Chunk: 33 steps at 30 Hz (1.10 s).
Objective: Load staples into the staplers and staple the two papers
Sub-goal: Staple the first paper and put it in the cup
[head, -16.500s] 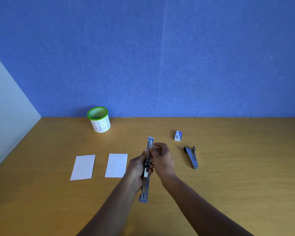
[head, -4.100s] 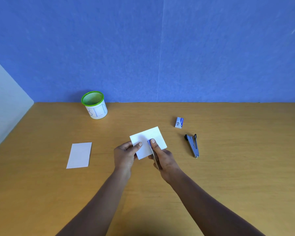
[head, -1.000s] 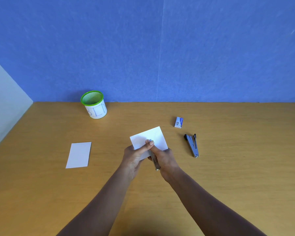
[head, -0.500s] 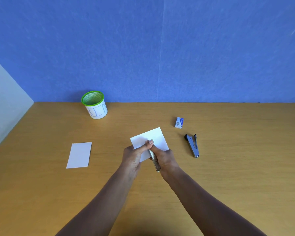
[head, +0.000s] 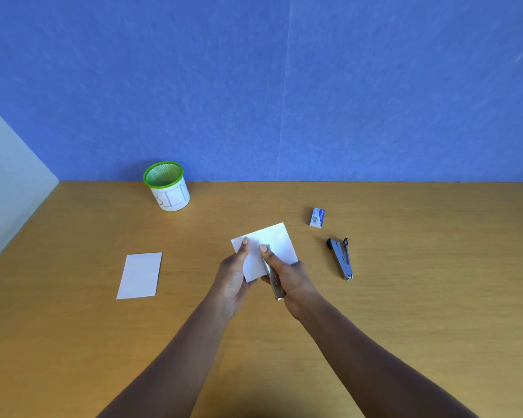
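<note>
Left hand [head: 231, 276] pinches paper [head: 277, 239], right hand [head: 288, 274] grips stapler [head: 274, 285] above desk [head: 405, 312] before blue wall [head: 284, 86].

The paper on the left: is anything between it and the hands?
Nothing visible: only table lies between the left hand and the flat paper. The green cup stands farther back. That hand holds the other paper; the right hand grips a stapler.

A green-rimmed mesh bin [head: 167, 188] stands on the wooden table [head: 73, 327] near the blue wall [head: 254, 86].
</note>
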Each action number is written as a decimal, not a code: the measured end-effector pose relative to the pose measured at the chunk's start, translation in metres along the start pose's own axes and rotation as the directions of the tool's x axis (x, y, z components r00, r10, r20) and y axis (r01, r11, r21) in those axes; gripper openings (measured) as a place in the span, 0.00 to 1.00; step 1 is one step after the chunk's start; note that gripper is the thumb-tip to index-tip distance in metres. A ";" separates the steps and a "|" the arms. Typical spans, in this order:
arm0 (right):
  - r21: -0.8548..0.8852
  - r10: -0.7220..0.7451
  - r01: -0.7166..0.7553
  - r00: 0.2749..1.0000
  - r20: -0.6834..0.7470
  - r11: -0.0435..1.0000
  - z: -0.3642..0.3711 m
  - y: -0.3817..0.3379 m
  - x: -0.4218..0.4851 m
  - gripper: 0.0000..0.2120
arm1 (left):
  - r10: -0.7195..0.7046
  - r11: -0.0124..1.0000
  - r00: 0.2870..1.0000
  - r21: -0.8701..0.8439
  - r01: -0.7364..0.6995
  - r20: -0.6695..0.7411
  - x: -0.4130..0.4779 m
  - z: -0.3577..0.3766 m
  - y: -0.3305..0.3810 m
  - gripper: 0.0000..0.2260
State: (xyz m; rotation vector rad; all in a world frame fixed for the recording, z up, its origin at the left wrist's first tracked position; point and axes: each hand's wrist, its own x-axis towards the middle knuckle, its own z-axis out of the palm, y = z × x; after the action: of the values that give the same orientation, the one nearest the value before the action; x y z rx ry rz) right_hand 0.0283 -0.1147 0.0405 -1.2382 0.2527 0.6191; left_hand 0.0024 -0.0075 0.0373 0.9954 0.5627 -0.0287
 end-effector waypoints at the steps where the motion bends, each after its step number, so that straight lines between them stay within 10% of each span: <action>1: -0.011 -0.002 0.003 1.000 0.014 1.000 -0.001 0.000 0.000 0.20 | 0.012 1.000 1.000 0.012 -0.012 -0.006 0.000 -0.001 -0.001 0.12; 15: -0.014 0.039 -0.037 0.978 0.205 0.999 -0.014 0.005 -0.001 0.23 | 0.034 0.999 0.993 0.039 -0.030 -0.111 0.001 -0.003 0.002 0.10; 21: 0.004 0.057 -0.057 0.997 0.058 0.998 -0.020 0.007 0.001 0.20 | 0.031 0.999 0.966 0.046 -0.020 -0.255 0.003 -0.008 0.005 0.04; 33: -0.671 -0.172 0.007 0.969 -0.179 0.741 -0.032 0.004 0.030 0.08 | 0.045 0.992 0.950 0.125 -0.006 -0.308 -0.002 -0.015 0.005 0.09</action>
State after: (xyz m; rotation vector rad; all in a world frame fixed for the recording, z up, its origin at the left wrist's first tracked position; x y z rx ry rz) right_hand 0.0554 -0.1345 0.0119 -2.0221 0.1606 0.4884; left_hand -0.0043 0.0070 0.0359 1.1358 0.8441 0.1201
